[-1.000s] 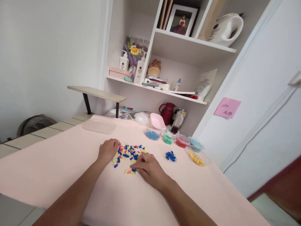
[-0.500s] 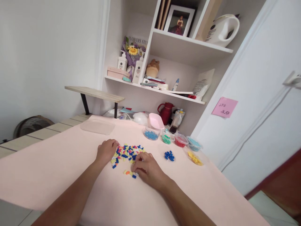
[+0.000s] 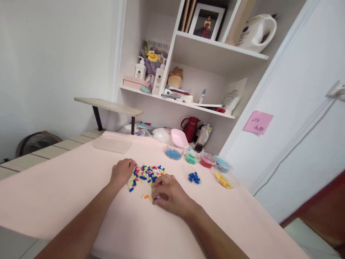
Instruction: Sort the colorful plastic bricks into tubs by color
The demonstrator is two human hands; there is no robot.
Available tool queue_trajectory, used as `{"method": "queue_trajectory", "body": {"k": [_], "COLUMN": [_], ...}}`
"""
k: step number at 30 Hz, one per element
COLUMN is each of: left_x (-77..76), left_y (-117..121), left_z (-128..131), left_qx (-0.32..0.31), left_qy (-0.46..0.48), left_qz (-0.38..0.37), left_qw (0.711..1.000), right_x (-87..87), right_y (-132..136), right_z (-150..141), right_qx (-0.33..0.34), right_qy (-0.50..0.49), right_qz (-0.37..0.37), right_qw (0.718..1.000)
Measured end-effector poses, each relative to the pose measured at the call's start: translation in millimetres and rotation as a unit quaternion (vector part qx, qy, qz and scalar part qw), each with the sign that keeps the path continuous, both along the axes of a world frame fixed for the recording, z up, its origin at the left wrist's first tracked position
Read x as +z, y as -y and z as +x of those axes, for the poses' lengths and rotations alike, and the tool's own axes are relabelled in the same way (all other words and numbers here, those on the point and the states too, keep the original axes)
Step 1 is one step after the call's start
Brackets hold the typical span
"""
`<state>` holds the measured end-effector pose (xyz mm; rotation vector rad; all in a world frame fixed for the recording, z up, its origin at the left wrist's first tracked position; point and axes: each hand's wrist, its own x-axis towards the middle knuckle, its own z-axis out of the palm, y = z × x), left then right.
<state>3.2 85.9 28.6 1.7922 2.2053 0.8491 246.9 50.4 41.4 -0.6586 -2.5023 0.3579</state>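
Note:
A loose pile of small capsule-shaped pieces (image 3: 147, 174) in blue, yellow, pink and white lies on the pink tabletop. At its left edge rests my left hand (image 3: 122, 174), fingers curled together; whatever is under them is hidden. My right hand (image 3: 169, 194) is at the pile's near right side, with thumb and forefinger pinched. A trace of blue shows between those fingertips, seemingly a small blue piece. Just left of them lie a few yellow pieces and an orange piece (image 3: 146, 196). To the right sits a separate heap of dark blue pieces (image 3: 194, 177).
Clear tubs hold light blue pieces (image 3: 173, 154), green pieces (image 3: 191, 159), red pieces (image 3: 207, 160) and yellow pieces (image 3: 223, 180). Behind them are a pink container (image 3: 179, 138) and a red jug (image 3: 190, 128). A clear lid (image 3: 112, 144) lies at the back left, near a raised wooden shelf (image 3: 107, 105).
My right thumb has come down over the spot where a loose blue piece lay, and that piece no longer shows on the tabletop. My left hand stays put.

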Motion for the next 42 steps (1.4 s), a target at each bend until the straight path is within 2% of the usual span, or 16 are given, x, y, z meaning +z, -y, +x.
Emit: {"method": "queue_trajectory", "body": {"k": [2,5,7,9,12,14,21,26,29,31,36,39,42], "left_x": [-0.3,-0.6,-0.6,-0.5,-0.3,-0.1,0.1,0.7,0.3,-0.4,-1.9,-2.0,-1.9], "left_y": [0,0,0,0,-1,-2,-2,-2,-2,-2,-1,-1,-1], "left_z": [0,-1,-1,-2,-2,-2,-2,-2,-2,-2,-3,-3,-2], "left_qx": [-0.002,-0.006,-0.007,-0.007,-0.005,-0.005,-0.006,-0.010,-0.008,-0.007,-0.008,-0.006,-0.005], "left_qy": [-0.001,-0.003,-0.003,-0.002,-0.001,-0.002,-0.007,-0.005,-0.003,-0.003,-0.002,-0.003,-0.004], "left_qz": [0.000,0.002,0.003,0.004,0.006,0.005,0.000,0.001,0.001,0.001,0.001,0.002,0.003], "left_qw": [1.000,1.000,1.000,1.000,1.000,1.000,1.000,1.000,1.000,1.000,1.000,1.000,1.000], "right_x": [2.4,9.3,12.8,13.3,8.8,4.6,-1.1,1.7,3.6,3.8,-0.7,-6.1,-11.4], "right_y": [-1,-13,-27,-42,-60,-67,-74,-71,-64,-58,-39,-30,-25], "right_z": [1,15,33,55,87,101,114,109,99,88,49,29,19], "right_qx": [-0.001,-0.028,-0.091,-0.188,-0.317,-0.369,-0.440,-0.420,-0.375,-0.326,-0.173,-0.132,-0.121], "right_qy": [-0.059,-0.172,-0.228,-0.270,-0.257,-0.236,-0.240,-0.248,-0.258,-0.253,-0.132,-0.068,-0.020], "right_qz": [-0.044,-0.105,-0.108,-0.089,-0.037,-0.016,0.001,0.023,0.051,0.049,0.028,0.036,0.057], "right_qw": [0.997,0.979,0.963,0.940,0.912,0.899,0.865,0.873,0.889,0.910,0.976,0.988,0.991]}}
